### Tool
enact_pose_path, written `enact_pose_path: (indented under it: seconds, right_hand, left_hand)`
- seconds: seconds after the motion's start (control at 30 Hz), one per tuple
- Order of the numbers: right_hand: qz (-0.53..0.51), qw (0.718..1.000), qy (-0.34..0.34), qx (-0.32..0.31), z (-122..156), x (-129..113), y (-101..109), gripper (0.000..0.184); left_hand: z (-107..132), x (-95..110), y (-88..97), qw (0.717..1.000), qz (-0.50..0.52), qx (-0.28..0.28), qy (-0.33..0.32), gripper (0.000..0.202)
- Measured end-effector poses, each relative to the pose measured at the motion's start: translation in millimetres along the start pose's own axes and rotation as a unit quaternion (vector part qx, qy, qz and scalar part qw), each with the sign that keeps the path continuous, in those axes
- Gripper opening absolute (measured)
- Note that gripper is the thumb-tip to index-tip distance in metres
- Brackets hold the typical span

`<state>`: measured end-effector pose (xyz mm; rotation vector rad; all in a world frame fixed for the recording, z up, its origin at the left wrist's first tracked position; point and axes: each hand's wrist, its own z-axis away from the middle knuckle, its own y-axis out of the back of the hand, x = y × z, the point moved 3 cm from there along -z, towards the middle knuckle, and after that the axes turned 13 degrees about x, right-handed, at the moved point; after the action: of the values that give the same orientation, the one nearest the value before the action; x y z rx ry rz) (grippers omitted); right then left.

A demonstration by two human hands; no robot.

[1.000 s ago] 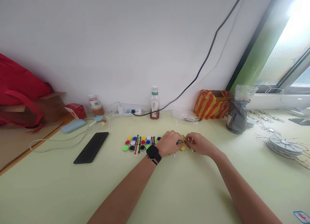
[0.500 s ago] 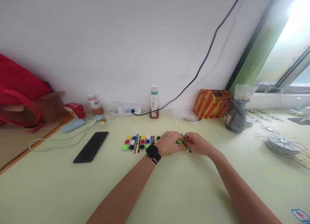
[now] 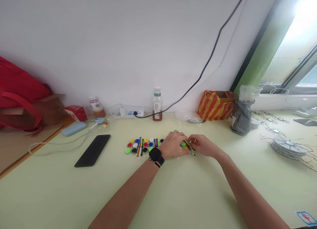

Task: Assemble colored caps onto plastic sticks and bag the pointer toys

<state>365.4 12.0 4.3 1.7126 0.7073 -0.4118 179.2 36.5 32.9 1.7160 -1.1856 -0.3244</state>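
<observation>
Multicolored sticks [image 3: 190, 148], slanted, beside right fingers [image 3: 195, 137]

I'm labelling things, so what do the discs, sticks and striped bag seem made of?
Discs: probably plastic, smooth-looking, with clear-looking rims and even, bright colour. Sticks: likely plastic, thin and solidly coloured; finish too small to judge. Striped bag: perhaps smooth paper, standing stiffly with a brown inside; could be plastic.

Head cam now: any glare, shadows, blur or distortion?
Head view throughout: window blown out at upper right; soft shadow on the table beside the right forearm; coloured sticks by the right hand too small and soft for fine detail; wide-angle stretch toward the edges.
</observation>
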Motion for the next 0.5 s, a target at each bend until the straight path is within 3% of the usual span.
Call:
enact_pose_path:
  seconds: [0.13, 0.33, 0.43, 0.5]
  right_hand:
    - [-0.006, 1.0, -0.002, 0.008, 0, 3, 2, 0.014]
    - [-0.123, 0.988, -0.09, -0.038, 4, 6, 0, 0.028]
    - [-0.129, 0.986, -0.102, -0.032, 4, 6, -1, 0.027]
    - [-0.112, 0.989, -0.095, -0.022, 3, 7, -1, 0.023]
  left_hand:
    - [1, 11, -8.9, 0.999, -0.032, 0.022, -0.016, 0.058]
    - [5, 13, -17.3, 0.998, -0.057, 0.039, -0.006, 0.062]
    - [3, 13, -14.1, 0.998, -0.045, 0.042, -0.003, 0.061]
    - [-1, 10, -2.6, 0.998, -0.035, 0.053, 0.004, 0.057]
